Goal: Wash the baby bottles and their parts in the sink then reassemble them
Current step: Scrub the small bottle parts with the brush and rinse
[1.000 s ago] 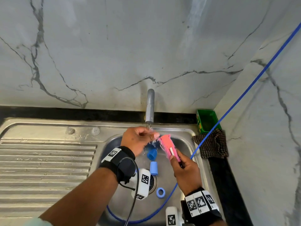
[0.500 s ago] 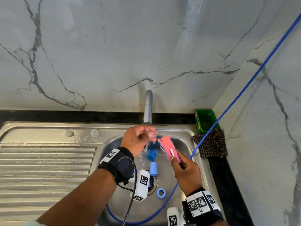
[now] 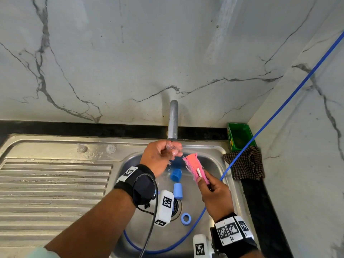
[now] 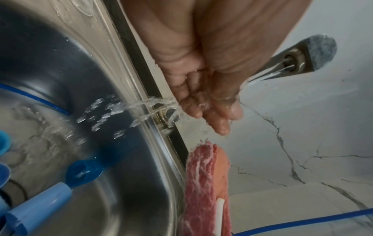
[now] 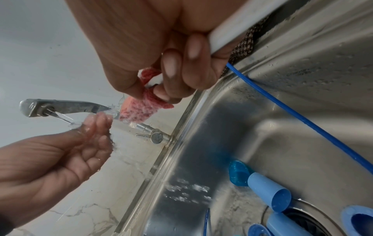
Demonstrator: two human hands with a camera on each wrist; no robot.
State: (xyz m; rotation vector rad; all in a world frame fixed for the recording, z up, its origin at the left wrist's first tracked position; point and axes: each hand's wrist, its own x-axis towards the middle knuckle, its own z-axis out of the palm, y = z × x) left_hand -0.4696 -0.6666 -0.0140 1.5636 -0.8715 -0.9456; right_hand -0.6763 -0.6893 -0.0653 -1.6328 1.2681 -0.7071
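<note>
My left hand (image 3: 162, 155) is under the tap (image 3: 173, 120), fingers close together and loosely bent, with water running over the fingertips (image 4: 203, 110). I see nothing solid held in it. My right hand (image 3: 214, 194) grips a pink sponge brush (image 3: 194, 166) by its white handle, tilted up toward the stream, just right of the left hand and apart from it. In the sink basin (image 3: 214, 161) lie a dark blue cap (image 3: 176, 175), a light blue tube (image 3: 178, 190) and a light blue ring (image 3: 186, 218) near the drain.
Two small clear pieces (image 3: 81, 148) sit on the sink ledge behind the ribbed drainboard (image 3: 52, 183). A green box (image 3: 239, 135) and a checked cloth (image 3: 245, 164) are at the back right corner. A blue cable (image 3: 279, 108) runs down into the basin.
My left hand has lifted off the pink brush tip and moved up under the spout. The right hand and brush have barely moved.
</note>
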